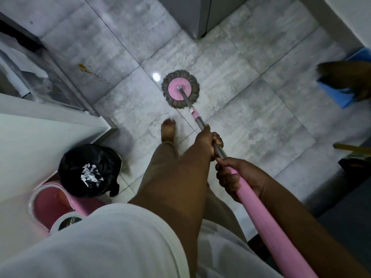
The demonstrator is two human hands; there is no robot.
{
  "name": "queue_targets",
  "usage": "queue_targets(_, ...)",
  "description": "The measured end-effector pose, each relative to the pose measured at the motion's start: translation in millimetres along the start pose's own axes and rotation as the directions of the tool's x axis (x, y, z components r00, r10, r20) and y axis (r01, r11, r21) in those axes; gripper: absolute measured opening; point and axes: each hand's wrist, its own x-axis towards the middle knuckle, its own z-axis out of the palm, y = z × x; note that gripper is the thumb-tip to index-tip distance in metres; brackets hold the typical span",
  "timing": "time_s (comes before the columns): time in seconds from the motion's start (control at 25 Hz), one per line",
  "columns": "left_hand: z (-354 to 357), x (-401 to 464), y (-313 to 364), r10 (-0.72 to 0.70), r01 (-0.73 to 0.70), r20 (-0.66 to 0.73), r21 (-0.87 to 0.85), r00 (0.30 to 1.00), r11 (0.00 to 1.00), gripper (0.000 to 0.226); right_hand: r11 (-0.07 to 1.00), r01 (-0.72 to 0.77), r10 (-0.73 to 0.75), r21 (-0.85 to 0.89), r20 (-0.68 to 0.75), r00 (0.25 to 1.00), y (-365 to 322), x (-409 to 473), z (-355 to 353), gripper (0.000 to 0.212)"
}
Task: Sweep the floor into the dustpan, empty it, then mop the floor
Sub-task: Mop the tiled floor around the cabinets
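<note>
The spin mop (180,91) is laid flat on the grey tiled floor (251,109), ahead of a bare foot (167,131). Its steel shaft is gripped by the outstretched left hand (206,142), fingers curled round; the pink handle (267,219) is clasped just behind by the right hand (234,177).

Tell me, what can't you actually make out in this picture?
- Head view: the mop bucket is partly hidden by the black bin bag and white sleeve.
- The broom and blue dustpan are blurred and cut off by the right edge.
- The orange stain is too small to identify.
</note>
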Motion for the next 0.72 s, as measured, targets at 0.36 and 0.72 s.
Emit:
queue_targets(0.36,47,52,282,0.155,-0.156,-0.02,-0.091,0.988,0.983,0.045,0.998,0.018,-0.013,-0.066,0.075,0.997,-211,105,161,0.019)
queue_targets(0.72,71,89,449,0.238,-0.237,-0.012,-0.149,0.971,0.96,0.044,0.991,0.061,-0.046,-0.12,0.118,0.992,-334,177,251,0.032)
